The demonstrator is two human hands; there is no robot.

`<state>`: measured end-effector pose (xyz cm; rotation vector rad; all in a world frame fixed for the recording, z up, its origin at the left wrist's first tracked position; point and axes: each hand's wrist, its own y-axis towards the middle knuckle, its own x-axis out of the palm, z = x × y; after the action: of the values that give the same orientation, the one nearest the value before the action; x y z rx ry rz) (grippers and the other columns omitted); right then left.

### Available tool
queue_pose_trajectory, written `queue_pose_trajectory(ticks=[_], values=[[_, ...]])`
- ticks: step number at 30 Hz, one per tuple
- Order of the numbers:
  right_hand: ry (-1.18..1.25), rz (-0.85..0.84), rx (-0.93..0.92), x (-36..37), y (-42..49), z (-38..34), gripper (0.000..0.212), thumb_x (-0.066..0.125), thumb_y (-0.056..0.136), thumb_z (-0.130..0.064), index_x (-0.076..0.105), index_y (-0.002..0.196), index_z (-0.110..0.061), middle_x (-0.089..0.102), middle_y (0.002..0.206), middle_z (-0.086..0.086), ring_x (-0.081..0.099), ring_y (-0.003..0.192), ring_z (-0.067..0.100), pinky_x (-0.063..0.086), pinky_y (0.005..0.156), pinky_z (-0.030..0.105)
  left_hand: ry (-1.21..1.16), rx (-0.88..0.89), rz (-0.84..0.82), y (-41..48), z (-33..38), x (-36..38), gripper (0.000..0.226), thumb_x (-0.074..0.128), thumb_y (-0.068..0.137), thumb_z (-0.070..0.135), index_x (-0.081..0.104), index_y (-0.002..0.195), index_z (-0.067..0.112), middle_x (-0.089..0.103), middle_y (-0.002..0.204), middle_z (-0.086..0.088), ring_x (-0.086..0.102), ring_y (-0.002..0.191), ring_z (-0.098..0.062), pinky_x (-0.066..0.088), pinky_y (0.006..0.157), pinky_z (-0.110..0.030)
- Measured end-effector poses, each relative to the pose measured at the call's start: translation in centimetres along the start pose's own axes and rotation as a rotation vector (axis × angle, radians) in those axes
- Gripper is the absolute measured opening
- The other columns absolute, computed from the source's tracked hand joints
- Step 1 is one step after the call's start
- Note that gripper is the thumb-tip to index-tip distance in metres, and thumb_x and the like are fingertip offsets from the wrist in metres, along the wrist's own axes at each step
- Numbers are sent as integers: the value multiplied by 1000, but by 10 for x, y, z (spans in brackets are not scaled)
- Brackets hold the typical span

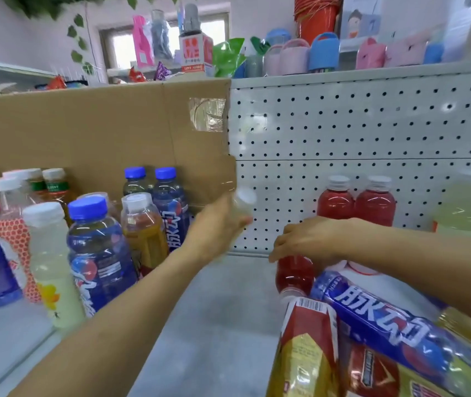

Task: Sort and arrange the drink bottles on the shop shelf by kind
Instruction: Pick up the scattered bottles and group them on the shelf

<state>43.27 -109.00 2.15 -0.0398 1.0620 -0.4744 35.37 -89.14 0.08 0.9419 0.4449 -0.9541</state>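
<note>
Only writing we can actually read is the white 脉动 down the blue bottle lying on its side at bottom right. The same characters run sideways on a standing blue bottle in the left bunch. There's a barcode on the red-and-yellow labelled bottle lying in front, but the rest of its print is too smeared to read. The green bands on the tea bottles are also a blur.

The pale bottle is badly motion-blurred, so we only get its white cap and no label. The yellowish bottle at far right is just a haze.

The left hand is wrapped round that pale bottle, holding it up in front of the cardboard edge. The right hand has its fingers curled over a red bottle lying on the shelf, with the fingertips hidden behind it. Two more red bottles stand upright side by side against the pegboard.
</note>
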Motion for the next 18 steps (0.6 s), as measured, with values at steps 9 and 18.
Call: queue_pose_trajectory(ticks=[9, 18], values=[[251, 61, 34, 2, 20, -12, 72, 82, 71, -32, 45, 133, -40, 58, 118, -12, 50, 109, 15, 38, 81, 31, -353, -160, -3, 12, -6, 0, 51, 61, 96, 43, 45, 137, 17, 62, 124, -2, 59, 116, -24, 49, 99, -44], [1373, 465, 531, -4, 11, -1, 60, 84, 75, -36, 53, 125, -25, 68, 111, -4, 67, 98, 14, 58, 82, 33, -410, -154, 3, 7, -7, 6, 52, 57, 97, 46, 37, 140, 22, 55, 117, 7, 56, 116, -21, 48, 96, -45]])
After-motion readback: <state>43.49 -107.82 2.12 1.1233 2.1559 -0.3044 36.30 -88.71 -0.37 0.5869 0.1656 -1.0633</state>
